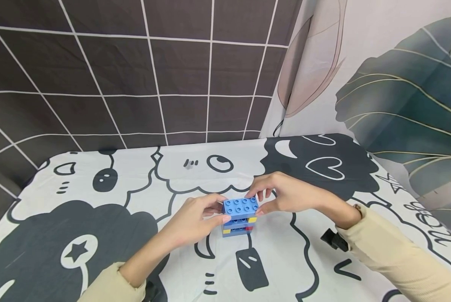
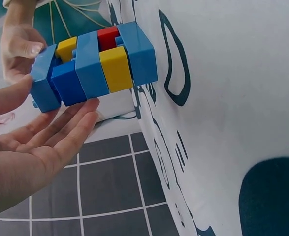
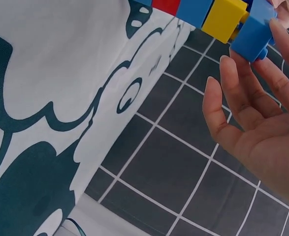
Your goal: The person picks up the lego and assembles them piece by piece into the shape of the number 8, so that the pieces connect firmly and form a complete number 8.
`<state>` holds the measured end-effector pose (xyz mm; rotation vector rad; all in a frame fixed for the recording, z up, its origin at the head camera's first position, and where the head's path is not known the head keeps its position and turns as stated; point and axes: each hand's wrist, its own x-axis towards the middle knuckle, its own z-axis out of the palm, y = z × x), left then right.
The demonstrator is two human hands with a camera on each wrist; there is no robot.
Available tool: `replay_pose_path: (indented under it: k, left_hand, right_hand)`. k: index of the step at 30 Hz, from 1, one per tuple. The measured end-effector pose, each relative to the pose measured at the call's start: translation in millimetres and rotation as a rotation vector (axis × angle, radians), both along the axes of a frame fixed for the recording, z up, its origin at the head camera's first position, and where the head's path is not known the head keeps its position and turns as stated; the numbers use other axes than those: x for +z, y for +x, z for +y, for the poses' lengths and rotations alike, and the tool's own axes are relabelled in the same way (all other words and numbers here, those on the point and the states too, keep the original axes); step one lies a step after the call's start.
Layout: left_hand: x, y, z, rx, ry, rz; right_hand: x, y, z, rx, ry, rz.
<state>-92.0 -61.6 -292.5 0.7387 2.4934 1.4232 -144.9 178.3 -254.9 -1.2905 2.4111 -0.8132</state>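
A small tower of toy building bricks stands on the patterned cloth. Its top layer is a blue studded brick [image 1: 241, 207]. My left hand [image 1: 195, 218] pinches that brick's left end between thumb and fingers, and my right hand [image 1: 283, 193] pinches the right end. Underneath, the left wrist view shows a dark blue brick [image 2: 69, 83] and a small yellow brick [image 2: 66, 49] above a middle blue brick [image 2: 91, 69]. Lower down, another yellow brick [image 2: 116, 69] and a red brick [image 2: 108, 38] rest on the bottom blue brick [image 2: 142, 54]. Gaps separate the small bricks.
White cloth with black cartoon drawings [image 1: 108, 230] covers the table. Behind it hangs a dark curtain with white grid lines [image 1: 180, 67], and a leaf-patterned curtain [image 1: 406, 96] is on the right. A black wrist device [image 1: 334, 240] sits by the right sleeve.
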Motion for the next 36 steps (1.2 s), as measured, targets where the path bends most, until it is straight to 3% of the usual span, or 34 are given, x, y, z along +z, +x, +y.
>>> replay_pose_path:
  k: [16, 26, 36]
  left_hand:
    - [-0.4, 2.6, 0.2, 0.035, 0.031, -0.028]
    - [-2.1, 1.6, 0.9, 0.041, 0.004, -0.016]
    - [-0.9, 0.3, 0.8, 0.047, -0.019, -0.035]
  right_hand:
    - [-1.4, 11.2, -1, 0.011, -0.029, 0.143]
    - [-4.4, 6.2, -1, 0.018, -0.026, 0.118]
    - [-11.3, 5.3, 3, 0.013, -0.088, 0.088]
